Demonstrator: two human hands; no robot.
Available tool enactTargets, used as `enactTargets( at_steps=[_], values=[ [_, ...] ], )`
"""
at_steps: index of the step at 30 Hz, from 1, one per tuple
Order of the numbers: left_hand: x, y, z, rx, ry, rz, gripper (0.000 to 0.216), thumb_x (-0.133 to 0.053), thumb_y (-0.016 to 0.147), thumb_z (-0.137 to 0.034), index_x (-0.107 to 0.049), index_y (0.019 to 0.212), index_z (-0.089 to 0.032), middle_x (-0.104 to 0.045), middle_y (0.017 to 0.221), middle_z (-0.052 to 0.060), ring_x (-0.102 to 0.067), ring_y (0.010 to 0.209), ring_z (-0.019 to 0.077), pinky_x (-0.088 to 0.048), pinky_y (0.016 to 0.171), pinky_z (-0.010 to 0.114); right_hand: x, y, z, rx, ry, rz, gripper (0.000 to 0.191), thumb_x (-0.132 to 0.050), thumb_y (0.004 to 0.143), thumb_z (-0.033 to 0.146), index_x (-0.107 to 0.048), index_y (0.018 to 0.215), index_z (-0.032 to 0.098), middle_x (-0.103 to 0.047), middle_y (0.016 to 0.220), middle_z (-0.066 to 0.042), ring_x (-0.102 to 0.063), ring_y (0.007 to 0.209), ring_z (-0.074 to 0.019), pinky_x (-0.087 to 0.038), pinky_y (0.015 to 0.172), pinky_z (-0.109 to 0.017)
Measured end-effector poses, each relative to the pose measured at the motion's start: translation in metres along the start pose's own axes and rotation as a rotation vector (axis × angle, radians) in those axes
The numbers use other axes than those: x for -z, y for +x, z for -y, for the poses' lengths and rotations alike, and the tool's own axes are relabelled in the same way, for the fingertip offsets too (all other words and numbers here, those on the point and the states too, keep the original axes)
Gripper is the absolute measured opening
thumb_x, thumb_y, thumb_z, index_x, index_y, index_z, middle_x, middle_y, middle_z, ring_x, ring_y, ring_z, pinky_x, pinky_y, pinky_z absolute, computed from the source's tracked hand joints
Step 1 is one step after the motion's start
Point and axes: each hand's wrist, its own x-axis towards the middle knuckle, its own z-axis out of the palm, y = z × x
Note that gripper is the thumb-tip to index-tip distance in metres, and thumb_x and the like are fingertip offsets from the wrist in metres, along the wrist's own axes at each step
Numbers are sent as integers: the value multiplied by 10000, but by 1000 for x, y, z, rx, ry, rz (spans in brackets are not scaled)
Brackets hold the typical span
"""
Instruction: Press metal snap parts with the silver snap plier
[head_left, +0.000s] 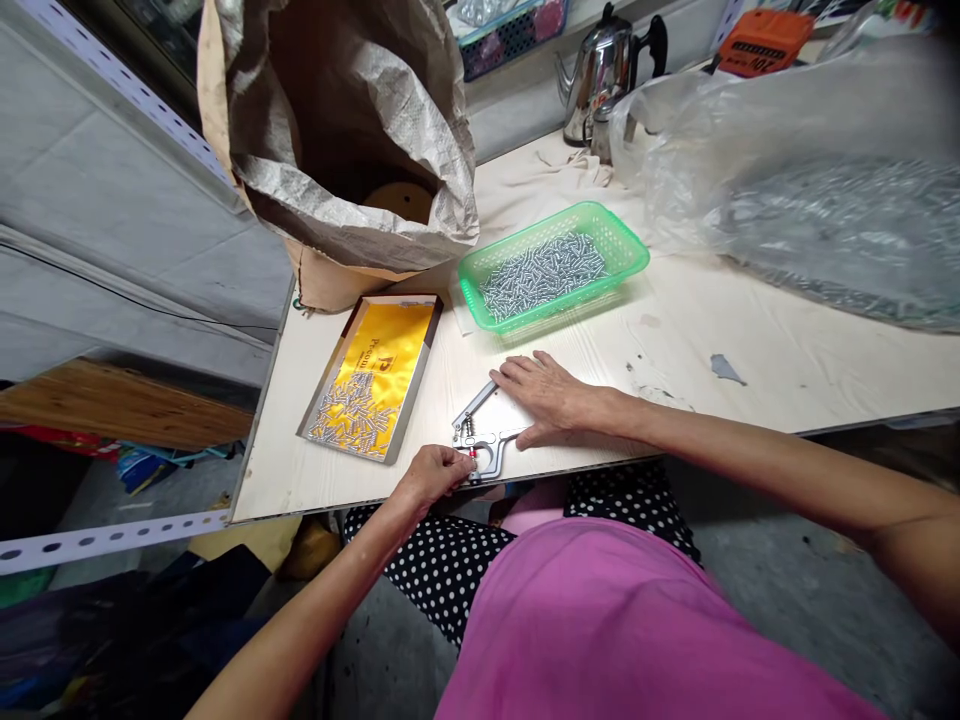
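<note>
Near the table's front edge lies a grey metal hand press, plier-like (487, 440), with an angled lever, a spring and a small red part at its jaw. My left hand (437, 472) is closed in a pinch at the jaw, beside the red part; any small piece between the fingertips is too small to make out. My right hand (551, 400) spans the handle side of the press, fingers over the raised lever's end and thumb by the lower handle. Left of the press, a shallow box (390, 340) with a yellow lining holds many small metal pins.
Behind the press sits a green plastic basket (555, 318) of small metal pieces. A large open sack (427, 235) stands at the back left. A clear plastic bag (825, 240) of metal parts lies on the right, with a steel kettle (600, 75) behind on the table (750, 330).
</note>
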Motion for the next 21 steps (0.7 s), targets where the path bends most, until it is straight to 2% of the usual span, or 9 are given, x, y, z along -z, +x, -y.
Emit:
enactTargets(
  at_steps=[6,9,11,13,15,17,19,21],
  values=[
    [0,3,0,22,22,-9,491,-721,552,-618,-590,617,-150,-470,485,-51,-386,474,83,-290,478,223,2,-2,1,-2,3,10,840,-754,642,623,-512,1242,88,-542,1208,-177,-458,1073,-330,-322,908,-443],
    [0,3,2,24,54,-14,441,-693,631,-576,-621,671,-143,-485,506,-46,-404,482,93,-306,491,230,3,-4,3,-11,-9,15,700,-751,679,598,-560,1149,114,-562,1146,-148,-463,1019,-306,-319,859,-415],
    [0,1,3,13,165,-53,384,-654,717,-527,-636,697,-143,-516,538,-28,-445,507,112,-340,515,244,3,-6,5,-11,-10,9,612,-741,717,568,-575,1106,127,-570,1115,-131,-464,994,-290,-313,843,-402],
    [-2,-4,3,-85,351,-178,330,-612,800,-465,-641,712,-148,-575,628,10,-523,598,147,-401,584,270,2,-8,6,-3,-3,-4,525,-723,764,525,-583,1085,133,-577,1092,-119,-463,992,-281,-305,841,-395],
    [-7,-8,1,-282,532,-349,275,-577,862,-405,-651,783,-152,-628,789,54,-583,773,192,-455,704,308,1,-11,8,2,3,-23,456,-705,800,484,-587,1066,133,-581,1078,-116,-462,992,-276,-300,836,-389],
    [-14,-9,-5,-499,654,-454,233,-583,882,-375,-649,941,-160,-637,968,86,-575,950,230,-473,829,358,0,-12,10,-3,6,-37,417,-691,820,458,-589,1058,131,-582,1082,-123,-462,986,-272,-301,820,-381],
    [-20,-3,-14,-657,746,-448,364,-646,850,-393,-595,1131,-168,-607,1160,115,-527,1096,267,-463,926,414,1,-13,14,-14,6,-44,406,-681,830,444,-588,1066,128,-584,1083,-132,-465,979,-272,-305,803,-376],
    [-26,7,-25,-746,828,-388,584,-708,800,-415,-494,1283,-166,-532,1325,142,-466,1208,299,-436,994,460,4,-13,17,-20,0,-36,424,-678,829,437,-584,1091,118,-587,1089,-140,-472,979,-276,-318,796,-376]
  ],
)
